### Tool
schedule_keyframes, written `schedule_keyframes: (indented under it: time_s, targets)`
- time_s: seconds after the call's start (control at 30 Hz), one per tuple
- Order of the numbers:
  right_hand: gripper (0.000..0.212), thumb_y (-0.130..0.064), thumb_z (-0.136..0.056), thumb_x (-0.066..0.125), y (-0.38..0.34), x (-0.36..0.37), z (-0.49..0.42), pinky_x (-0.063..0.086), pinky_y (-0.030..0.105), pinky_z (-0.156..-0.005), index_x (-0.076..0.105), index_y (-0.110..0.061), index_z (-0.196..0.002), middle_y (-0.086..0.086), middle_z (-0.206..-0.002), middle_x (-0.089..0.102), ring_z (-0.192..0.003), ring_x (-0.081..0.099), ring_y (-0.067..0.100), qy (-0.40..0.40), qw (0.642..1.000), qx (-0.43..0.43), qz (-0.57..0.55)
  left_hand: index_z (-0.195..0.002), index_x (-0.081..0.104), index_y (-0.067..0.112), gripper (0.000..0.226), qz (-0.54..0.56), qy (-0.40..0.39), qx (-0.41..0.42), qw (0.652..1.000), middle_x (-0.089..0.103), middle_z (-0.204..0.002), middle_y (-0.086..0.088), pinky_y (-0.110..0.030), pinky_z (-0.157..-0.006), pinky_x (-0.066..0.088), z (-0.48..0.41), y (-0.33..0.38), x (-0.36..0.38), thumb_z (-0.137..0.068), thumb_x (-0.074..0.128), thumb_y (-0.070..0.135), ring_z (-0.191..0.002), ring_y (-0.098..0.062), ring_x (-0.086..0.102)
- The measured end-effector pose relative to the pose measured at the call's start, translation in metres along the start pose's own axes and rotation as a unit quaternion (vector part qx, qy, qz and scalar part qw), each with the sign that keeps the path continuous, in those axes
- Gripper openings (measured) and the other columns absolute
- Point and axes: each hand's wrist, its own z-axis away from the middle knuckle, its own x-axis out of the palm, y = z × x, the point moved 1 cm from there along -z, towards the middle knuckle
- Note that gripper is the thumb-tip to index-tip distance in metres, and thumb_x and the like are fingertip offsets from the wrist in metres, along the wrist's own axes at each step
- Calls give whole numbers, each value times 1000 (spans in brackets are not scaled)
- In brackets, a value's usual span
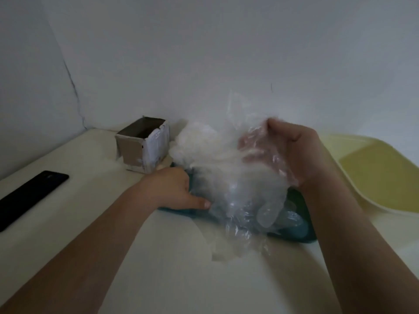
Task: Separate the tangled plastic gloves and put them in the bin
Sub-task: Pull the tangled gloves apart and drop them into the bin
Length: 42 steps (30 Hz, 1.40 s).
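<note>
Separation in progress: right hand [292, 150] clutches the tangled gloves [226, 168], held up just left of it over the teal basin [179, 210], left hand [174, 189] curled on its rim; next, tease one free.

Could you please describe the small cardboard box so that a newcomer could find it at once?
Look along the pale table to its back edge by the wall. Left of the clear plastic gloves stands the cardboard box: the only brown, open-topped thing there.
</note>
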Motion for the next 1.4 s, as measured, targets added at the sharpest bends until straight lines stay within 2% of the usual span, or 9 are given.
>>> schedule_keyframes:
  time_s: [0.13, 0.27, 0.37, 0.47, 0.63, 0.77, 0.93, 1.23, 1.4]
  targets:
    - [28, -27, -106, 52, 7, -7, -7, 50, 9, -92, 69, -30, -85, -11, -100, 75, -96, 69, -1, 51, 970, -5, 237, -69, 64, 19, 34, 139, 7, 64, 988, 63, -67, 3, -25, -59, 42, -10, -4, 22, -83, 83, 44, -69, -17, 62]
    - [28, -24, -108, 47, 8, -11, -10, 45, 5, -91, 67, -12, -125, 10, -128, 69, -114, 63, 12, 65, 953, 24, 294, -70, 62, 22, 24, 198, 41, 81, 976, 63, -70, 7, -27, -65, 46, -17, -11, 20, -88, 77, 25, -68, -12, 60]
    - [33, -10, -106, 43, 16, -2, -2, 57, 25, -70, 67, 8, -92, 19, -84, 77, -74, 73, 24, -22, 967, 50, 249, -70, 59, 22, 28, 208, 68, 77, 973, 60, -69, 6, -30, -65, 44, -17, -15, 7, -86, 75, 36, -67, -14, 58]
    - [38, -22, -108, 49, 31, -6, -5, 52, 39, -76, 66, 8, -92, 32, -93, 72, -80, 67, 35, -64, 949, 74, 301, -67, 56, 18, 54, 164, -74, 79, 981, 55, -62, 5, -27, -61, 41, -5, -9, 4, -79, 74, 67, -59, -11, 50]
    - [42, -31, -107, 49, 42, -5, -12, 38, 36, -70, 49, -1, -78, 8, -73, 49, -68, 45, 19, -109, 902, 71, 411, -85, 74, 13, 26, 186, -89, 104, 973, 65, -69, 8, -26, -62, 48, -1, 14, 25, -78, 88, 34, -62, -9, 58]
    - [38, -26, -110, 47, 42, -8, -13, 36, 30, -65, 53, -12, -75, 1, -68, 50, -64, 45, 14, -87, 909, 51, 404, -89, 78, 15, 7, 209, -93, 114, 967, 77, -88, -4, -36, -74, 60, 0, 15, 19, -81, 79, 15, -82, -20, 73]
    - [40, -26, -110, 47, 38, -13, -13, 39, 27, -63, 54, 1, -81, 8, -73, 52, -65, 47, 16, -47, 928, 35, 367, -78, 69, 16, 15, 278, -14, 83, 957, 73, -72, 2, -33, -71, 55, 9, -4, -15, -85, 82, 15, -69, -11, 65]
    - [33, -11, -101, 50, 19, -7, -2, 48, 18, -60, 61, -12, -69, -7, -66, 63, -60, 60, 7, -53, 975, 1, 216, -82, 76, 23, 19, 516, 194, 41, 833, 68, -67, 14, -10, -57, 46, 21, -7, -53, -92, 73, 7, -62, 3, 60]
    - [54, 4, -100, 36, 4, -3, 5, 57, 22, -80, 83, -15, -83, 0, -89, 79, -86, 74, 10, -78, 988, -78, 105, -95, 73, 12, 21, 611, 188, 95, 763, 74, -86, -8, -31, -78, 64, 31, 3, -74, -93, 66, -8, -83, -23, 75]
